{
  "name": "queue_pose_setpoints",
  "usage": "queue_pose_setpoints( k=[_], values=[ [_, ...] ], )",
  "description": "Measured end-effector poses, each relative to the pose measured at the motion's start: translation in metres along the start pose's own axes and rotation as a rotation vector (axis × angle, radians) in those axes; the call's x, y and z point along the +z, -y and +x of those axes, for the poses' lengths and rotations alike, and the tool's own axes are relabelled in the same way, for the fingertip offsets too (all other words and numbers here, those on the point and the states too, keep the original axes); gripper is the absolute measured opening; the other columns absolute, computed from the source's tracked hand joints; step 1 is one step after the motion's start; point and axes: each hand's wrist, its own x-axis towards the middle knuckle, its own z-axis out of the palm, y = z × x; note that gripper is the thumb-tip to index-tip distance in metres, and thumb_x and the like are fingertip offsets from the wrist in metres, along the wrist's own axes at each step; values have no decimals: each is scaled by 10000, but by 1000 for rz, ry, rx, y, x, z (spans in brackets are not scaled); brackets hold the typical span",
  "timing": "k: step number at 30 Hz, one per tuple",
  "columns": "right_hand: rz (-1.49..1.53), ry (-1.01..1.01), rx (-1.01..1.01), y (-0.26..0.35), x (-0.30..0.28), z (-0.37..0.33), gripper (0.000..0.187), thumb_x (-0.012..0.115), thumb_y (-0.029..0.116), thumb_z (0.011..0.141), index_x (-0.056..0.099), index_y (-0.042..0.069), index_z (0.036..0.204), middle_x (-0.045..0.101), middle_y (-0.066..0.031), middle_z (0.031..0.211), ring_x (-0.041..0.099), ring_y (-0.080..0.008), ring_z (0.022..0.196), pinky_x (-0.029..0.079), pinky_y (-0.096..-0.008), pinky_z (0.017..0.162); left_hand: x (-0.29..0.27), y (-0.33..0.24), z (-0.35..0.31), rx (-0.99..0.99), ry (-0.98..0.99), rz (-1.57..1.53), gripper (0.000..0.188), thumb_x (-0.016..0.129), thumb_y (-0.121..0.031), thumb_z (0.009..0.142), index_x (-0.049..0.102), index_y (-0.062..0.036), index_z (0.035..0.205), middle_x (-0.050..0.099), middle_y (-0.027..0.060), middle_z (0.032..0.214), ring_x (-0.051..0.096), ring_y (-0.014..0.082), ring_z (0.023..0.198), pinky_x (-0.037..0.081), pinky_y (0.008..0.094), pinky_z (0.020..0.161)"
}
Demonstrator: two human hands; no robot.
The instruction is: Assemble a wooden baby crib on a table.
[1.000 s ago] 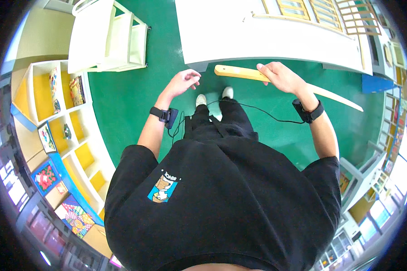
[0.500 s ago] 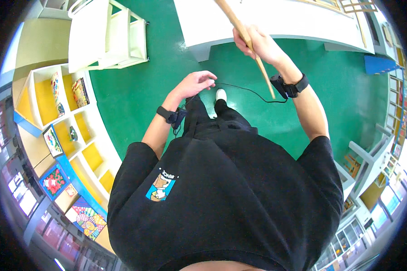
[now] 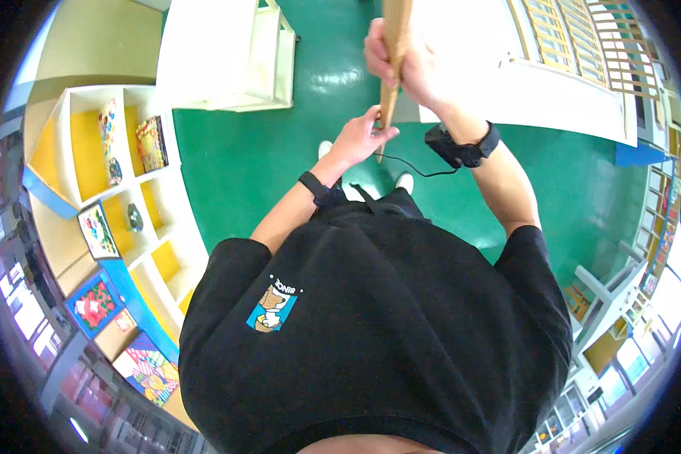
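Observation:
A long light-brown wooden pole (image 3: 395, 30) runs from the upper edge down toward the floor, wider at its upper end. My right hand (image 3: 410, 66) is wrapped round it, with the fingers on its left side. Lower down, my left hand (image 3: 359, 140) closes on the same pole, with the thumb and fingers at either side of it; part of the grip is hidden. The pole's thin lower end shows below the left hand. Black bands are on both wrists, and a thin black cable (image 3: 423, 175) hangs from the right one.
A white table (image 3: 552, 94) stands ahead on the right, with slatted wooden racks (image 3: 548, 34) on it. A cream cart (image 3: 280, 72) is ahead on the left. White shelving (image 3: 172, 204) with yellow backs lines the left. The floor (image 3: 234, 174) is green.
My left hand has moved up and right onto the pole. The pole has swung more upright and its lower end has moved left. My view and feet have shifted.

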Motion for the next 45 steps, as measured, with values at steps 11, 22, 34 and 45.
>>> queue_pose_setpoints(
  k=[11,22,34,45],
  values=[
    [-3,-416,169,-36,-50,24,530,325,486,1009,563,58,1211,665,-111,1101,601,-207,1068,446,-381,940,-176,39,140,157,-398,5,311,567,-259,960,551,-32,1173,674,140,1003,653,192,942,500,307,824],
    [199,-584,401,-77,-150,56,388,365,317,1019,584,13,1119,670,-105,933,639,-183,916,509,-312,819,-367,-75,334,263,-614,-70,406,541,-307,977,494,-5,1244,631,131,1172,618,176,1032,533,311,851],
    [155,-461,339,-74,-274,256,332,419,285,1002,594,9,1064,669,-90,895,642,-167,867,511,-298,759,-499,-149,631,427,-649,108,390,546,-295,975,484,10,1209,640,131,1159,605,195,1086,530,337,890],
    [269,-786,356,-96,-398,500,309,451,298,996,606,34,1042,676,-77,871,662,-160,812,532,-286,707,-576,-144,1029,635,-121,83,348,472,-266,1011,466,20,1208,617,139,1186,564,199,1111,421,306,984]
  ],
)
